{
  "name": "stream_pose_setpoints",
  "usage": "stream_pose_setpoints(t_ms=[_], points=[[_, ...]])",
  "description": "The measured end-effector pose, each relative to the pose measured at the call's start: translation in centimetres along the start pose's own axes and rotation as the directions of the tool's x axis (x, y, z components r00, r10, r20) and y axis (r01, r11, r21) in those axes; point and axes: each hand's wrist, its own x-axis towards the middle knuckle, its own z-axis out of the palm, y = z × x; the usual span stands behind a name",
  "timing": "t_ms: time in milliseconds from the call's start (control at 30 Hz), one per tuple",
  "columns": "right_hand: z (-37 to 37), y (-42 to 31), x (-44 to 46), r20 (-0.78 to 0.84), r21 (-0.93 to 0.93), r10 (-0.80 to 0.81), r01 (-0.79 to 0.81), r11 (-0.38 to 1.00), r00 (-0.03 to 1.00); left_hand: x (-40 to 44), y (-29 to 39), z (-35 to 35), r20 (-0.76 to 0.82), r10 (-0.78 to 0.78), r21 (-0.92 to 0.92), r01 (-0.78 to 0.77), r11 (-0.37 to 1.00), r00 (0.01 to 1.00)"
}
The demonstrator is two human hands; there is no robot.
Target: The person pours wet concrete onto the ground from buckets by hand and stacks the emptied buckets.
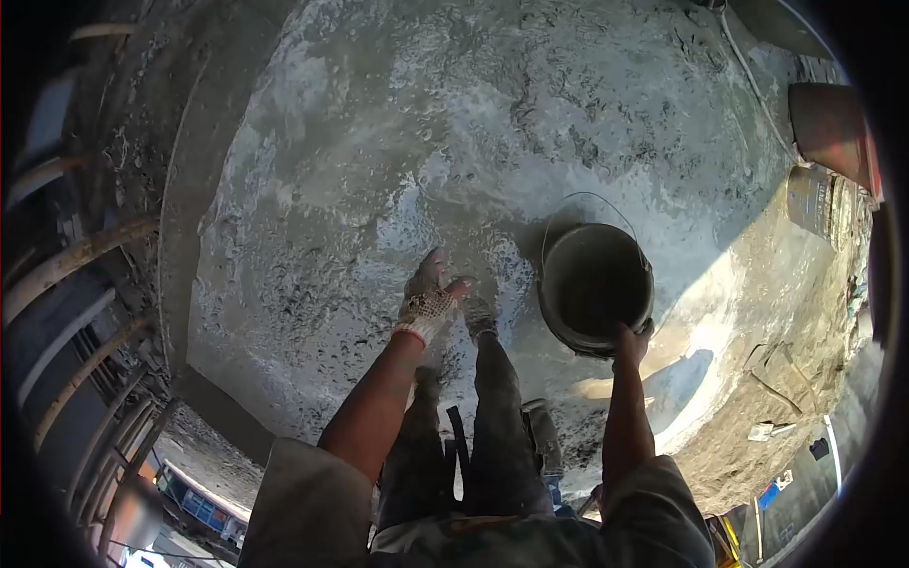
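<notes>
My left hand (431, 301) wears a knitted work glove with dotted grip and a red cuff. Its fingers are spread, holding nothing, above the wet cement floor (379, 189) in front of my feet. On the other side, my right hand (632, 343) grips the near rim of a dark bucket (564, 331). The bucket's mouth faces me, and its thin wire handle (595, 195) stands out beyond the far rim. Its inside is dark, so I cannot tell what it holds. My legs (494, 417) are below, between both arms.
Wooden poles (80, 260) line the left side beyond a raised edge (180, 218). A reddish-brown container (831, 131) stands at the upper right, with a pale cable (753, 80) nearby. Sticks (775, 391) lie on the sunlit ground at right. Another person's boot (544, 435) appears behind my legs.
</notes>
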Motion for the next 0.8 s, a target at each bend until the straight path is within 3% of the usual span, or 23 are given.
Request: stream_pose_setpoints(t_ms=[67,133,200,267,333,367,400,467,533,600,633,700,733,800], points=[[-1.6,-2.4,-0.2,0.082,0.281,-0.250,0.218,0.935,0.965,2.7,0.7,-0.8,0.020,-0.045,0.016,0.044,0.999,0.999],[-2.5,-7.8,0.8,0.116,0.212,-0.388,0.358,0.909,0.914,6.2,-0.8,2.1,0.032,-0.045,-0.128,0.049,0.991,0.998],[-2.7,-13.0,1.5,0.208,0.299,-0.518,0.450,0.842,0.830,8.3,2.1,3.7,0.067,-0.105,-0.113,0.112,0.987,0.992],[-3.1,-17.6,0.6,0.258,0.283,-0.617,0.553,0.784,0.743,11.5,3.6,4.9,-0.001,-0.113,-0.328,0.107,0.939,0.994],[-2.9,-19.7,1.5,0.181,0.129,-0.821,0.814,0.566,0.542,14.4,4.0,5.0,0.091,0.052,-0.622,0.016,0.783,0.995],[-2.7,-20.8,1.1,0.145,0.024,-0.846,0.853,0.521,0.513,17.5,3.0,7.0,0.147,0.052,-0.616,0.050,0.786,0.988],[-1.8,-21.1,0.6,0.122,-0.072,-0.869,0.878,0.473,0.479,19.4,1.1,8.7,0.203,0.040,-0.603,0.092,0.792,0.978],[1.9,-20.3,0.0,-0.104,-0.526,-0.967,0.813,0.252,0.232,14.3,3.6,4.3,0.016,0.083,-0.606,-0.057,0.793,0.996],[6.7,-19.2,-1.1,-0.106,-0.504,-0.969,0.828,0.247,0.225,11.1,3.1,2.6,0.055,0.046,-0.611,-0.003,0.792,0.997],[10.2,-18.2,-4.1,-0.194,-0.507,-0.977,0.843,0.180,0.092,8.3,1.6,1.5,0.107,0.097,-0.511,-0.029,0.859,0.990],[11.5,-17.8,-6.3,-0.114,-0.552,-0.978,0.807,0.209,0.175,6.9,0.9,1.8,0.113,0.092,-0.512,-0.021,0.859,0.989],[12.9,-16.9,-8.2,-0.164,-0.540,-0.965,0.799,0.263,0.206,5.3,0.4,1.5,-0.062,0.228,-0.424,-0.233,0.876,0.972],[12.6,-16.0,-9.0,-0.184,-0.548,-0.956,0.783,0.294,0.230,4.1,-0.2,1.0,-0.052,0.233,-0.433,-0.232,0.871,0.971],[12.0,-14.2,-11.0,-0.164,-0.589,-0.968,0.769,0.250,0.190,0.8,-2.4,-1.8,-0.186,0.054,-0.496,-0.141,0.857,0.981]])
